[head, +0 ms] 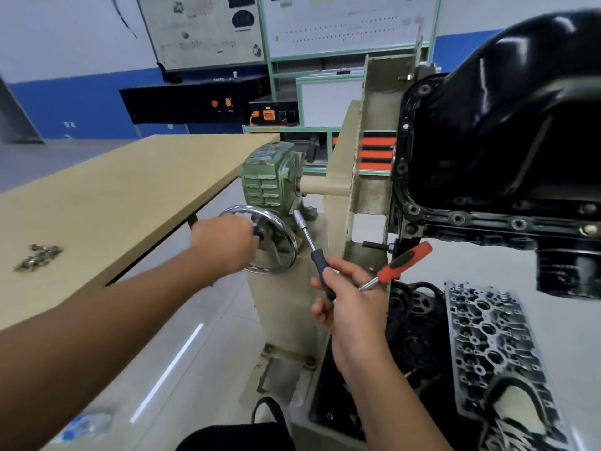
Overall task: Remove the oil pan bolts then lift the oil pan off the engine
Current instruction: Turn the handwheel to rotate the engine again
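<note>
From the head camera, the left hand (227, 244) reaches out to the shiny round wheel (260, 239) on the green gearbox (271, 177). Its fingers are curled tight around the small dark knob on the wheel.

The right hand (351, 301) is closer to the person. Its fingers (320, 309) are wrapped around two tools at once. One is a black-handled socket driver (312, 245) that points up and left, toward the wheel. The other is a red-handled screwdriver (403, 262) that points up and right from the fingers.

The black oil pan (507, 112) is up and to the right of the right fingers, well apart from them. It sits on the engine (487, 222), which hangs on the tan stand (367, 164). Some holes along its rim look bare.

Far left of the left fingers, a small pile of bolts (39, 257) lies on the wooden counter (130, 190). Below the right fingers, to the right, rests a grey cylinder head (487, 346).
</note>
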The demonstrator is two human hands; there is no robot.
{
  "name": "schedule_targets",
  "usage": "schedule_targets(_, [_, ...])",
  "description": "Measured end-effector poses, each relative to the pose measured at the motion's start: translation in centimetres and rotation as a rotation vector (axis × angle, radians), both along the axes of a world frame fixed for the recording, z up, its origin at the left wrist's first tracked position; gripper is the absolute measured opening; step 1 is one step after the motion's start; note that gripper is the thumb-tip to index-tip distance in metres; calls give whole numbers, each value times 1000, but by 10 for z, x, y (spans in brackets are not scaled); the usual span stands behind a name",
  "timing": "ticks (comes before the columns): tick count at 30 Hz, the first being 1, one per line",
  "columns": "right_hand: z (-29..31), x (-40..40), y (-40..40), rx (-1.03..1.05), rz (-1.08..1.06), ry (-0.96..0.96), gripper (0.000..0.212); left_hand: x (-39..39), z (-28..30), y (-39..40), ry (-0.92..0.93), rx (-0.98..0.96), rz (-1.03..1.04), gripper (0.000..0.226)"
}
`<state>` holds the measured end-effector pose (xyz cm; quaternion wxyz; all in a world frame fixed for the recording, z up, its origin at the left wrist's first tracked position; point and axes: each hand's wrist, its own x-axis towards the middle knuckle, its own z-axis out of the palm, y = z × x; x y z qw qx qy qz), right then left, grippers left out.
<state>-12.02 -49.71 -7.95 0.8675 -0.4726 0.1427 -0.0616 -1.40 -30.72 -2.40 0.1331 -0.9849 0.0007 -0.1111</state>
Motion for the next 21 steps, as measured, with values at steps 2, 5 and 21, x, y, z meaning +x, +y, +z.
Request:
schedule_targets(2, [0, -3, 3, -16, -12, -7, 20, -5, -22, -25, 38, -41, -53, 34])
schedule_targets(5, [-2, -2, 1, -28, -24, -16, 20, 1, -63, -40, 143, -315, 21, 35])
schedule_targets(21, [-6, 13, 11, 16, 13, -3, 17, 17, -48, 75, -11, -370, 283, 44])
